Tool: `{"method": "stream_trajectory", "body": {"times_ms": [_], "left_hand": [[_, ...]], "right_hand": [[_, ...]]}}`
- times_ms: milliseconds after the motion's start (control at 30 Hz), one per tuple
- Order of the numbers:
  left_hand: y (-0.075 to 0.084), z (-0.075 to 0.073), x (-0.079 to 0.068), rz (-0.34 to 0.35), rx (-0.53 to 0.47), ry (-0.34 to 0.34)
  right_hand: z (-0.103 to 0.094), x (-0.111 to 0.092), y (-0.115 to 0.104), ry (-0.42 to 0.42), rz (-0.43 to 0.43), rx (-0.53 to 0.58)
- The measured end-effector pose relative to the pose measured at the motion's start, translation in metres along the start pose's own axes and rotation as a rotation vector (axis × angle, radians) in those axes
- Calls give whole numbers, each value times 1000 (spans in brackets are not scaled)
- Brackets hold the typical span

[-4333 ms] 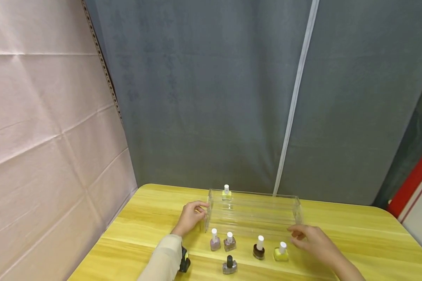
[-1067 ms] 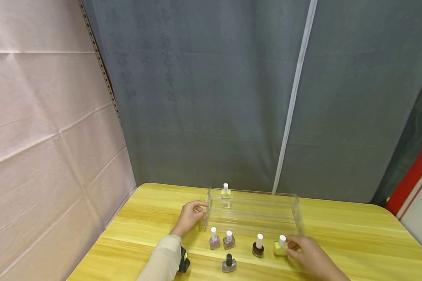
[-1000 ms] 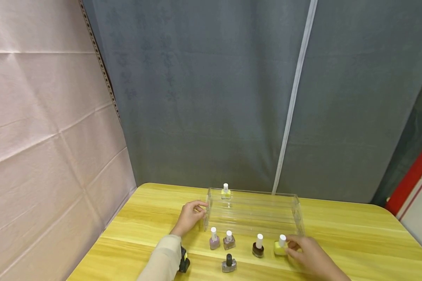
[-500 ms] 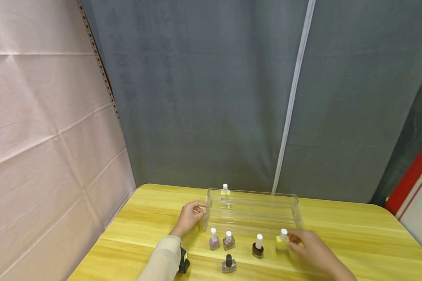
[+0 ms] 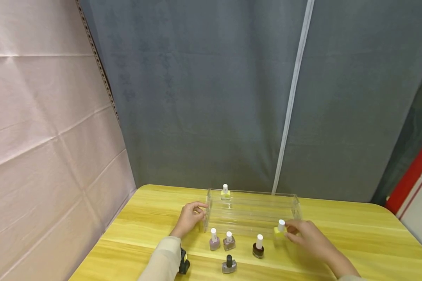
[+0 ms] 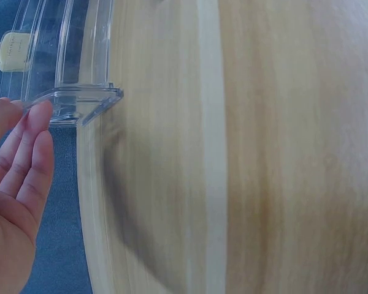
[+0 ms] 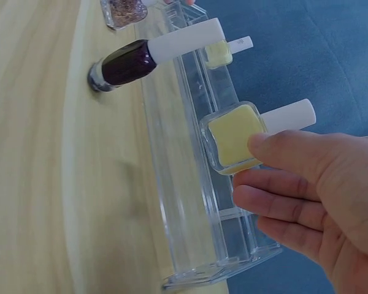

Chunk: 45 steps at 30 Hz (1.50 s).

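Observation:
My right hand (image 5: 309,237) pinches a yellow nail polish bottle (image 7: 234,138) between thumb and fingers. The bottle has a white cap and is raised off the table, at the front right of a clear stepped acrylic rack (image 5: 253,212). At the rack's left end, my left hand (image 5: 189,217) grips the side panel with thumb and index finger; the left wrist view shows the fingertips on its edge. A second yellow bottle (image 5: 225,194) stands on the rack's top step at the left. Nearest the held bottle on the table is a dark nail polish bottle (image 5: 258,249) with a white cap.
In front of the rack stand a lilac bottle (image 5: 214,244) and a glittery mauve bottle (image 5: 229,243), both white-capped. Closer to me is a greyish glitter bottle (image 5: 229,267) with a black cap. Behind the wood-grain table (image 5: 151,210) hangs a grey curtain (image 5: 204,97).
My right hand reached the front yellow bottle, took hold of it and lifted it off the table toward the rack. The left hand stays at the rack's left end.

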<state>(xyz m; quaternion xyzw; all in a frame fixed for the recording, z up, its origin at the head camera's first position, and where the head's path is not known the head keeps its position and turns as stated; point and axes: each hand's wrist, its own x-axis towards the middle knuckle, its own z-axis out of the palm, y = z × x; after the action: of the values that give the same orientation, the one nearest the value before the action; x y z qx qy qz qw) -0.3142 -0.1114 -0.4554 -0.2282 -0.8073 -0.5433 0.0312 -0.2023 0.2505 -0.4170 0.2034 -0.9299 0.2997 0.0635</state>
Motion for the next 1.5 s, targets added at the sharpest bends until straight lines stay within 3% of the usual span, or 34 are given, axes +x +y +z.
{"method": "stream_trajectory", "body": {"times_ms": [167, 433, 733, 800, 967, 1033, 1233, 1500], "left_hand": [[-14, 3, 5, 0, 29, 7], [-15, 2, 6, 10, 26, 8], [-15, 1, 3, 4, 38, 14], [-14, 1, 2, 7, 31, 17], [14, -1, -5, -1, 10, 4], [19, -1, -6, -6, 5, -2], [-12, 2, 2, 4, 19, 6], [-15, 3, 3, -4, 42, 6]], "right_hand": [[-4, 7, 1, 1, -19, -7], [-6, 16, -1, 36, -80, -43], [-10, 29, -7, 10, -24, -54], [-11, 32, -7, 9, -22, -51], [-11, 38, -6, 1, -24, -35], [-11, 41, -6, -1, -20, -27], [-11, 50, -8, 7, -21, -14], [-13, 63, -7, 38, -48, -32]]}}
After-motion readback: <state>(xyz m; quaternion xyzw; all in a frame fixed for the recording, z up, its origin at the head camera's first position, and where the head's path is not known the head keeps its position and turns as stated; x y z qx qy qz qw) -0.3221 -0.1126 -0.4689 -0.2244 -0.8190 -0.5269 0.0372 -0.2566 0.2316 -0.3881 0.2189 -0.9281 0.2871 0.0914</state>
